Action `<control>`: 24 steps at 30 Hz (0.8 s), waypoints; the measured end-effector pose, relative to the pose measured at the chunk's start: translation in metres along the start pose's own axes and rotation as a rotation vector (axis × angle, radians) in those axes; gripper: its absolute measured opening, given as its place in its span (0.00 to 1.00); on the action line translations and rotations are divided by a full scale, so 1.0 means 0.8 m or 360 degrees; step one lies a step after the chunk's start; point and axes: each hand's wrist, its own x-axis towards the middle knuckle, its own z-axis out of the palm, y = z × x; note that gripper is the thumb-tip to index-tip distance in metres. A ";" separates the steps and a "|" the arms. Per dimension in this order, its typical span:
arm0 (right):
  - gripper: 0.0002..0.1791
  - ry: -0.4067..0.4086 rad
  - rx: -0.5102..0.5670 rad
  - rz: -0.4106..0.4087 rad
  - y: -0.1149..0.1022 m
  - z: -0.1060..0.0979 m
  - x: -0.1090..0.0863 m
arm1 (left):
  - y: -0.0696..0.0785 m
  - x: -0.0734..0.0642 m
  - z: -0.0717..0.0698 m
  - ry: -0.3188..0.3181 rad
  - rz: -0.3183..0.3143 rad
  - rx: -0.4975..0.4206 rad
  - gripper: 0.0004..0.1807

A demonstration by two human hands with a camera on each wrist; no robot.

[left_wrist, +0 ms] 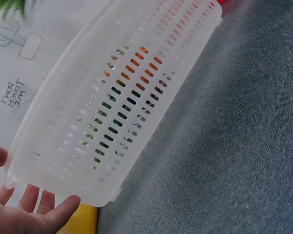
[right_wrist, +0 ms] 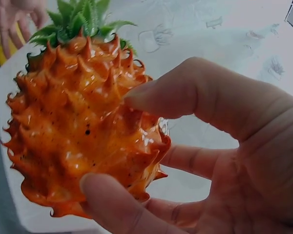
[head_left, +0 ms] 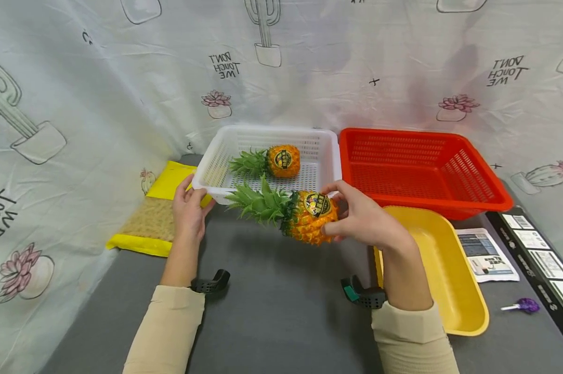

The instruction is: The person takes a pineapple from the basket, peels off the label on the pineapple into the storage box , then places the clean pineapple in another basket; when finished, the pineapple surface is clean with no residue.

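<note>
My right hand grips the base end of a small pineapple, its green crown pointing left. It is held up in front of the white plastic basket. In the right wrist view, thumb and fingers spread around the spiky orange skin of the pineapple. My left hand grips the basket's near left corner; in the left wrist view the fingers lie against its end. Inside the basket, a second pineapple with a round label lies on its side, crown to the left.
A red basket stands right of the white one. A yellow tray lies before it, beside a white printed packet, a purple lollipop and a long black box. At left lies a yellow bag.
</note>
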 end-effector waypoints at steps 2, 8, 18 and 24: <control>0.37 0.0009 -0.0017 0.0004 0.008 0.008 -0.005 | 0.002 0.000 -0.002 0.0006 0.0001 -0.0006 0.32; 0.38 0.0007 -0.0050 0.0027 0.021 0.018 -0.013 | 0.001 0.000 -0.002 -0.0013 -0.0004 -0.0023 0.32; 0.38 0.0018 -0.0250 0.0148 0.040 0.029 -0.014 | -0.002 -0.002 -0.004 -0.0015 -0.0001 -0.0003 0.32; 0.37 0.0052 -0.0358 0.0174 0.045 0.032 -0.014 | -0.002 -0.002 -0.003 -0.0013 0.0012 -0.0014 0.32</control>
